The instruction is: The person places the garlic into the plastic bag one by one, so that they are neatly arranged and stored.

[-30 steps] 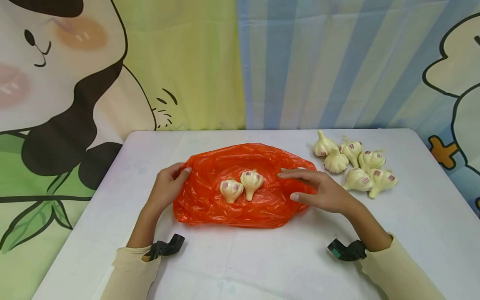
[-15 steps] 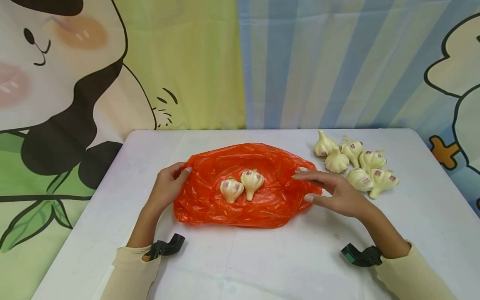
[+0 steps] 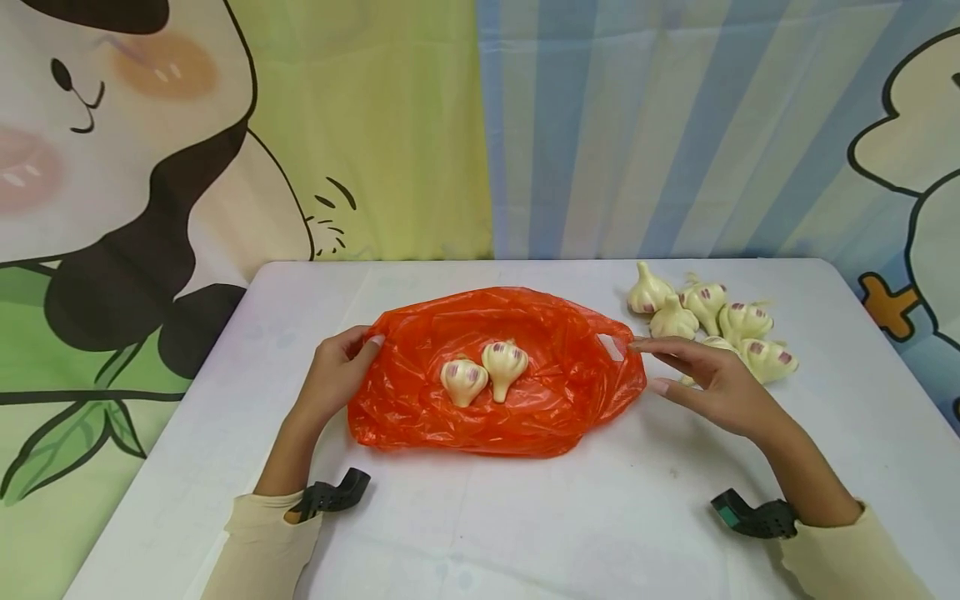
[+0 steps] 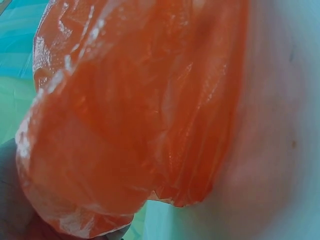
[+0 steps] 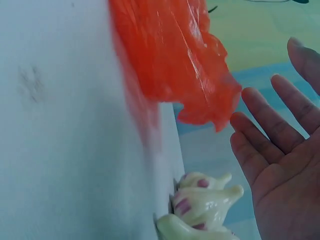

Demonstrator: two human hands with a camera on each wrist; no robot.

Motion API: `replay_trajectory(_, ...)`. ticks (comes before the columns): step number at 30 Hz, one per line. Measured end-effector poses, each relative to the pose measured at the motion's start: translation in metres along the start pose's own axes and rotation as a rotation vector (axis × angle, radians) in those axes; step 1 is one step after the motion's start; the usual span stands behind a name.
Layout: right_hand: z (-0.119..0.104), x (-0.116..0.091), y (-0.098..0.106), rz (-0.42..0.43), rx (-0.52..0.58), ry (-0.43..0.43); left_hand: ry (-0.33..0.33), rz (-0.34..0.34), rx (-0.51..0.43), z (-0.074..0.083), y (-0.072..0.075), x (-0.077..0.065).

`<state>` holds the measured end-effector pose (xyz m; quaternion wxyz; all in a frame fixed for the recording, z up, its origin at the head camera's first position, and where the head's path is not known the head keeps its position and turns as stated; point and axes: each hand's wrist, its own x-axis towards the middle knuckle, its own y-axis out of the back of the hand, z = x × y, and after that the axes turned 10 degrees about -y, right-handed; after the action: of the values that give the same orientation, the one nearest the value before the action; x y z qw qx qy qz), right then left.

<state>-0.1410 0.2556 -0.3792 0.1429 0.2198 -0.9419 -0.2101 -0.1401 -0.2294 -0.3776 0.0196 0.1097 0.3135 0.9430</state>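
A red plastic bag (image 3: 555, 425) lies spread on the white table, with two garlic bulbs (image 3: 464, 382) resting in its middle. My left hand (image 3: 333, 379) pinches the bag's left edge between thumb and fingers. In the left wrist view the bag (image 4: 140, 110) covers most of that hand. My right hand (image 3: 708, 383) hovers just beyond the bag's right end, fingers extended and holding nothing. The right wrist view shows this hand (image 5: 285, 165) with its palm spread beside the bag's ragged tip (image 5: 205, 95).
Several more garlic bulbs (image 3: 705, 302) are clustered at the table's back right, partly behind my right hand. The white table (image 3: 480, 533) ends at a printed cloth backdrop (image 3: 390, 125).
My right hand has moved rightward, from over the bag's right part to beyond its end, uncovering a handle hole there. The left hand and the two bulbs on the bag stay put.
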Motion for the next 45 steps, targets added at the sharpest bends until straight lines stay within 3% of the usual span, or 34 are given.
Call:
replay_trajectory(7, 0.005, -0.003, 0.011, 0.071, -0.076, -0.042, 0.002, 0.000, -0.006, -0.001, -0.001, 0.000)
replay_trajectory(14, 0.006, -0.009, 0.026, 0.157, -0.176, -0.142, -0.003, -0.001, -0.003, 0.000, -0.001, 0.000)
replay_trajectory(21, 0.013, -0.014, 0.038, 0.216, -0.185, -0.146, 0.001, 0.001, -0.001, -0.001, -0.002, 0.000)
replay_trajectory(29, 0.026, -0.018, 0.047, 0.302, -0.211, -0.209, -0.006, -0.004, 0.003, -0.001, -0.002, 0.001)
replay_trajectory(45, 0.042, -0.015, 0.048, 0.260, -0.241, -0.461, 0.004, -0.014, 0.013, -0.001, -0.001, 0.001)
